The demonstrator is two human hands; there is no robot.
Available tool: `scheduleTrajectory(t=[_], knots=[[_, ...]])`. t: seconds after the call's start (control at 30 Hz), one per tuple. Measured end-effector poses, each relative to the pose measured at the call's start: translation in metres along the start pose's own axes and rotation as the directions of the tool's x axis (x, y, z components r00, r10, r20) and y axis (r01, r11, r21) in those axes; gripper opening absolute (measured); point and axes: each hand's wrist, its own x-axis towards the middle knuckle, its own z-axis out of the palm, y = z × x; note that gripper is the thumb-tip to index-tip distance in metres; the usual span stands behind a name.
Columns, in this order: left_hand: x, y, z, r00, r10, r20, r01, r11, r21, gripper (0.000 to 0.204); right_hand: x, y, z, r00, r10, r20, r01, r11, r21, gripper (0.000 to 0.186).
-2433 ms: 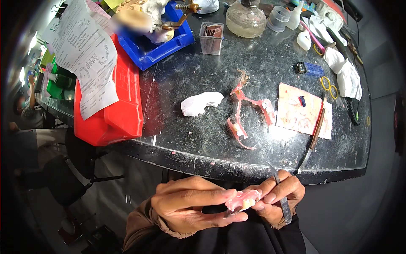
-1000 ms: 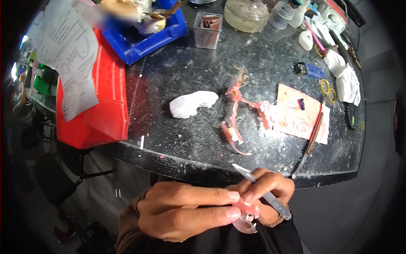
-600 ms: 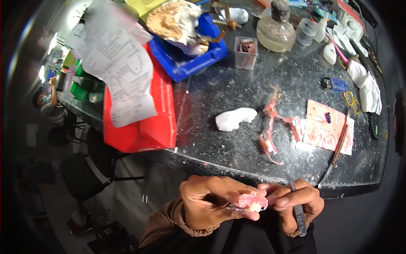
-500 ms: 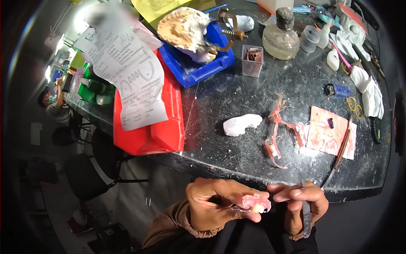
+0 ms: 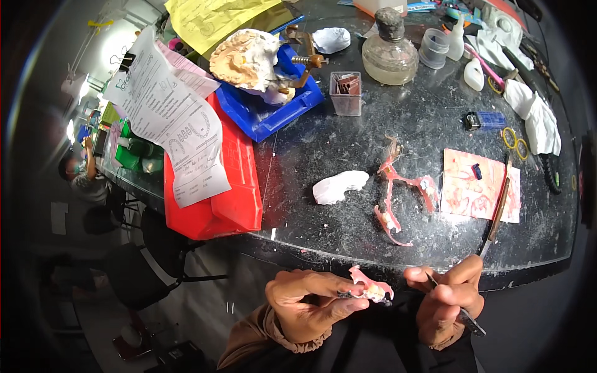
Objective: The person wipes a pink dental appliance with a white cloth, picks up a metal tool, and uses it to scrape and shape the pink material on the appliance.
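My left hand (image 5: 301, 304) pinches a small pink partial denture (image 5: 377, 288) with pale teeth between thumb and fingers, just off the bench's near edge. To its right, my right hand (image 5: 451, 301) grips a slim dark metal hand tool (image 5: 471, 322) that slants down to the right through the fingers. A gap separates this tool from the denture. The tool's working tip is too small to make out. Beyond the hands, a branching pink piece with pale teeth (image 5: 404, 181) lies on the black bench, beside a white plaster piece (image 5: 340, 187).
A wooden-handled knife (image 5: 497, 214) rests on a pink-smeared sheet (image 5: 460, 193) at right, its end over the bench edge. Left stand a red tray (image 5: 242, 186) and a blue tray (image 5: 258, 127) bearing a plaster dental model (image 5: 245, 59). Farther back are a glass spirit lamp (image 5: 388, 59) and blue lighter (image 5: 488, 120).
The denture has turned in my left hand, its pink edge now pointing upward. In my right hand the tool has swung from near upright to a slant. The whole view has shifted slightly.
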Motion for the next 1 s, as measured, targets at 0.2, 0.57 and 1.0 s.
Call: scheduleTrajectory(t=[0.2, 0.57, 1.0], knots=[[-0.001, 0.005, 0.005, 0.998, -0.059, -0.014, 0.06, 0.997, 0.041, 0.013, -0.002, -0.004, 0.002, 0.999, -0.015, 0.048, 0.017, 0.999, -0.028, 0.025], [-0.006, 0.004, 0.002, 1.0, -0.015, -0.017, 0.018, 0.986, 0.163, 0.013, -0.007, -0.005, -0.005, 0.984, -0.091, 0.155, 0.113, 0.983, -0.144, 0.034], [-0.004, 0.007, 0.003, 1.0, 0.0, 0.022, -0.005, 0.979, 0.206, 0.015, -0.005, -0.007, -0.01, 0.933, -0.213, 0.291, 0.24, 0.969, -0.061, 0.029]])
